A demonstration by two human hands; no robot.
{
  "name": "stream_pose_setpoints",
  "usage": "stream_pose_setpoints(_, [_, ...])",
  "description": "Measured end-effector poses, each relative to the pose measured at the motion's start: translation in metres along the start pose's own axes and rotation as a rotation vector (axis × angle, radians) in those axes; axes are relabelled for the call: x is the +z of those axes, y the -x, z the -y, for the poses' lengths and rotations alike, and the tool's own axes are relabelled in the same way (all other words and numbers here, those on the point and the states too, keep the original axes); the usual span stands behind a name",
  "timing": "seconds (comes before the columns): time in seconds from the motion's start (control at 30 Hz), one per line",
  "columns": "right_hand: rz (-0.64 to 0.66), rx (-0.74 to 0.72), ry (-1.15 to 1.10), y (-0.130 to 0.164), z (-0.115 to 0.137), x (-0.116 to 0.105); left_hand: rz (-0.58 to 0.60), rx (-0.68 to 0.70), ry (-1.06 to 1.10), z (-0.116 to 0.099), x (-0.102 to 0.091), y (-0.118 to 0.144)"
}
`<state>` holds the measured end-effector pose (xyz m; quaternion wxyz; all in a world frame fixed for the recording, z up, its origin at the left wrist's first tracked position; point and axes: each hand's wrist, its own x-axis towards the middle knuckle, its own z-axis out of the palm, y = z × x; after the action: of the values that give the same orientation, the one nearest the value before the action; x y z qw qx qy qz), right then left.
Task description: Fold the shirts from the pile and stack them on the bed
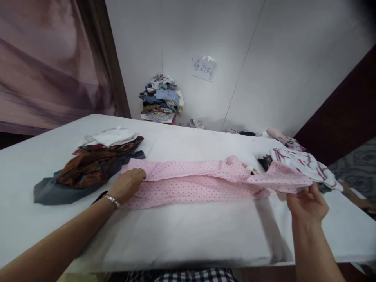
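A pink shirt (190, 190) with small dark dots lies lengthwise across the white table, folded into a long strip. A pale label shows near its right part. At the shirt's left end, my left hand (131, 184), with a silver bracelet at the wrist, has its fingers curled on the cloth. My right hand (308, 205) grips the right end, a sleeve-like part, between thumb and fingers. That part is raised off the table and stretched out to the right. Some of the right fingers are hidden behind the cloth.
Left of the shirt lies a pile of dark, brown and white clothes (88, 168). White clothing with red marks (308, 164) sits at the right, close to the raised cloth. A tall stack of clothes (161, 98) stands by the wall, under a handwritten sign (203, 68).
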<state>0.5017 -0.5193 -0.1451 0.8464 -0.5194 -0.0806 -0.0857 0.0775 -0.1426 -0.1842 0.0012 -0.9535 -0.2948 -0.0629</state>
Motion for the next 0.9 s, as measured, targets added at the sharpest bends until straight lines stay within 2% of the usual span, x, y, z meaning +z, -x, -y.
stream_pose_setpoints(0.1, [0.095, 0.024, -0.19, 0.017, 0.014, -0.003, 0.072, -0.036, 0.011, 0.001, 0.007, -0.001])
stream_pose_setpoints(0.3, [0.234, -0.096, -0.131, 0.05, 0.032, 0.004, 0.123, -0.133, 0.023, 0.0, 0.011, -0.008])
stream_pose_setpoints(0.43, [0.315, -0.214, -0.073, 0.047, 0.043, 0.023, 0.144, -0.188, 0.176, -0.006, 0.005, -0.012])
stream_pose_setpoints(0.5, [0.402, -0.264, -0.03, 0.041, 0.051, 0.043, 0.111, -0.197, 0.308, -0.017, -0.001, -0.016])
stream_pose_setpoints(0.57, [0.571, -0.263, 0.05, 0.039, 0.056, 0.073, 0.064, -0.199, 0.495, -0.036, -0.009, -0.023])
stream_pose_setpoints(0.67, [1.005, -0.141, 0.124, 0.053, 0.05, 0.133, 0.052, -0.218, 0.913, -0.072, -0.02, -0.04])
stream_pose_setpoints(0.73, [1.366, -0.042, 0.182, 0.069, 0.031, 0.172, 0.12, -0.233, 1.258, -0.092, -0.022, -0.051])
stream_pose_setpoints(0.77, [1.502, -0.01, 0.249, 0.076, 0.017, 0.189, 0.166, -0.244, 1.414, -0.099, -0.02, -0.056])
stream_pose_setpoints(0.8, [1.544, 0.001, 0.302, 0.08, 0.001, 0.201, 0.204, -0.262, 1.536, -0.103, -0.017, -0.059])
stream_pose_setpoints(0.83, [1.514, 0.014, 0.342, 0.08, -0.015, 0.209, 0.229, -0.287, 1.616, -0.105, -0.013, -0.06])
stream_pose_setpoints(0.9, [1.323, 0.066, 0.459, 0.067, -0.047, 0.211, 0.237, -0.34, 1.663, -0.102, -0.003, -0.059])
